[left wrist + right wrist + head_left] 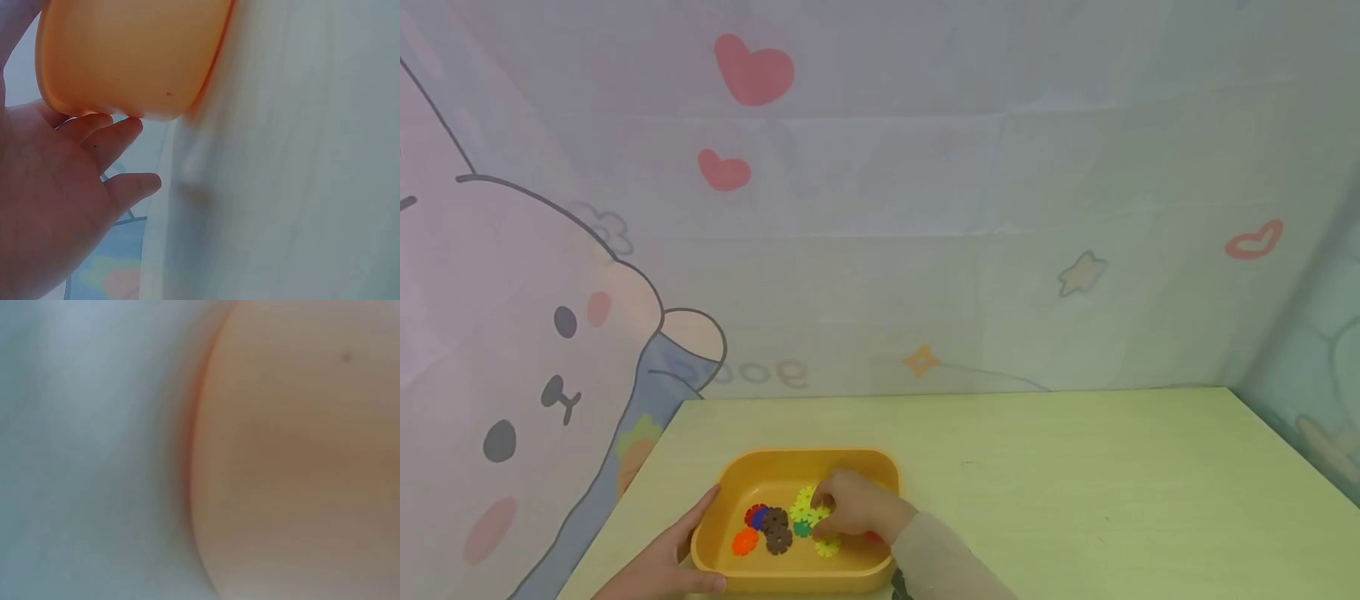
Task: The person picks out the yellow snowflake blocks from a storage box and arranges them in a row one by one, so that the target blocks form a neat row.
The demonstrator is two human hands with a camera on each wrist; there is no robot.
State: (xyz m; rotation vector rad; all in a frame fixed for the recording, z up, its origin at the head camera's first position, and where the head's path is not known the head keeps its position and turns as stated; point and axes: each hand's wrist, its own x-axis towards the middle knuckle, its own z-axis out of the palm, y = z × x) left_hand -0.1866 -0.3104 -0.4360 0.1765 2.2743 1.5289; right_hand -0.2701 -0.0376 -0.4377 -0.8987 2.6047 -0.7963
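Note:
In the head view a yellow plastic tray (797,582) holds several notched snowflake discs. My left hand (662,560) grips its left end, thumb by the front corner and fingers along the outer wall. In the left wrist view, fingertips (131,125) touch the tray wall. My right hand (859,510) reaches inside, its bent fingers over yellow-green discs (803,505); whether it pinches one is unclear. A green disc (802,529) lies nearby. Left of that are brown discs (778,540), an orange disc (745,542), a blue disc (760,518) and a partly covered red disc (750,515).
The tray stands on the left part of a pale table (1075,492). Behind it hangs a cloth backdrop (880,292) with hearts and a bear figure. Another red piece (873,537) shows beside the right wrist. The blurred right wrist view shows the tray's outer wall (300,456).

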